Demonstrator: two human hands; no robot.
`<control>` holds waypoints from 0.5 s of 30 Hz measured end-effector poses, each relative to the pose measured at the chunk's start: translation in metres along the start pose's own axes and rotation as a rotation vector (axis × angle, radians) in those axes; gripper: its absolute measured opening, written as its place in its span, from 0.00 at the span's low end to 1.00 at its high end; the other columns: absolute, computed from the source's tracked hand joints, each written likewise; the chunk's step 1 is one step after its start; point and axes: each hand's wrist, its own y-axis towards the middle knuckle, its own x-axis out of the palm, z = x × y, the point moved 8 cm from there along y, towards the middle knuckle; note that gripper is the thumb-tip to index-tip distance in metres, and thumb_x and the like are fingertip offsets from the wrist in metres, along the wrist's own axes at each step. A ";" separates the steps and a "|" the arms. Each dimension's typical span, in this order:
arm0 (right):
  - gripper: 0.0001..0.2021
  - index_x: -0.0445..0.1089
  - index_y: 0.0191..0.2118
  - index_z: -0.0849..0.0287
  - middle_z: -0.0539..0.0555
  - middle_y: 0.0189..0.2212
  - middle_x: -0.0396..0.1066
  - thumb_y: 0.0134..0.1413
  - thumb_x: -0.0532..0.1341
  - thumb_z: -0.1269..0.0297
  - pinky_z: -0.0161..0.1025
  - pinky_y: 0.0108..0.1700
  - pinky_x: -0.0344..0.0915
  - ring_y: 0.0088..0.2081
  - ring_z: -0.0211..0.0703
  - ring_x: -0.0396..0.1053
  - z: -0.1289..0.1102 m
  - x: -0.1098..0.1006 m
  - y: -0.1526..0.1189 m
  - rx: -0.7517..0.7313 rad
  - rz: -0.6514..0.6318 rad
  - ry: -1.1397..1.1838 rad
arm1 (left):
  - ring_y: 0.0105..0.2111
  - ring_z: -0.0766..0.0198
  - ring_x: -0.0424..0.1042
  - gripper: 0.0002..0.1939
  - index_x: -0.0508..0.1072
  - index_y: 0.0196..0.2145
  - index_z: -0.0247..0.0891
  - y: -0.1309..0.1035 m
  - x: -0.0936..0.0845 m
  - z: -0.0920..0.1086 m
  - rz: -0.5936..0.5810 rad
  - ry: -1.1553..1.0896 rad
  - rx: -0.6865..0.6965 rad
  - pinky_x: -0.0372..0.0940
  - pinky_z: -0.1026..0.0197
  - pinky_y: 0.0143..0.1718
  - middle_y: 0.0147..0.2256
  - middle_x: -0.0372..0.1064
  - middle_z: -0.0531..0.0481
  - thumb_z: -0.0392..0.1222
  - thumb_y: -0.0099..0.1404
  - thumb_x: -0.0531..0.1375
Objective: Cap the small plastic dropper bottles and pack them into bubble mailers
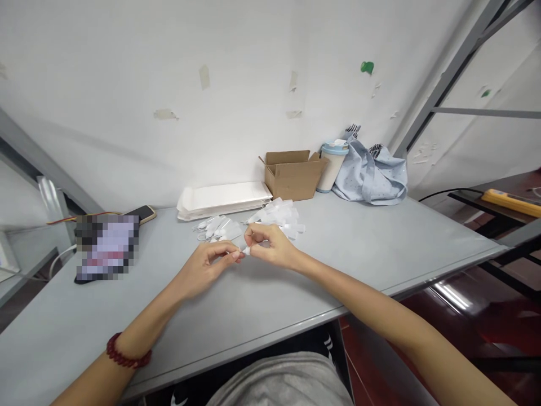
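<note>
Above the middle of the grey table, my left hand (213,268) and my right hand (270,246) meet, fingertips nearly touching. Both pinch a small white piece (247,250) between thumb and forefinger; most of it is covered by the fingers, so its kind does not show. Just behind my hands lies a cluster of small white pieces with clear strips (220,226). To the right of that cluster is a heap of whitish translucent strips (276,213), partly hidden behind my right hand.
A stack of white flat packets (226,197) lies by the wall. Beside it stand an open cardboard box (293,177), a lidded cup (332,169) and a light blue cloth bag (372,175). A phone (143,213) and a blurred-out purple item (110,245) rest at left on the grey table (380,248).
</note>
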 end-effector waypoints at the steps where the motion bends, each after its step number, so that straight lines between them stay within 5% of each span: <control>1: 0.03 0.58 0.24 0.57 0.42 0.17 0.53 0.43 0.54 0.67 0.33 0.28 0.50 0.21 0.33 0.49 0.000 0.000 0.000 -0.001 0.006 0.000 | 0.33 0.60 0.71 0.16 0.76 0.28 0.39 0.000 0.000 0.001 0.002 -0.003 0.003 0.63 0.60 0.38 0.31 0.75 0.48 0.51 0.64 0.55; 15: 0.04 0.57 0.25 0.57 0.44 0.18 0.54 0.44 0.55 0.65 0.34 0.28 0.51 0.23 0.33 0.51 0.002 0.004 -0.004 -0.013 0.023 -0.029 | 0.31 0.61 0.70 0.16 0.75 0.27 0.39 -0.001 0.003 0.002 0.008 0.002 0.031 0.64 0.61 0.39 0.30 0.74 0.49 0.50 0.64 0.54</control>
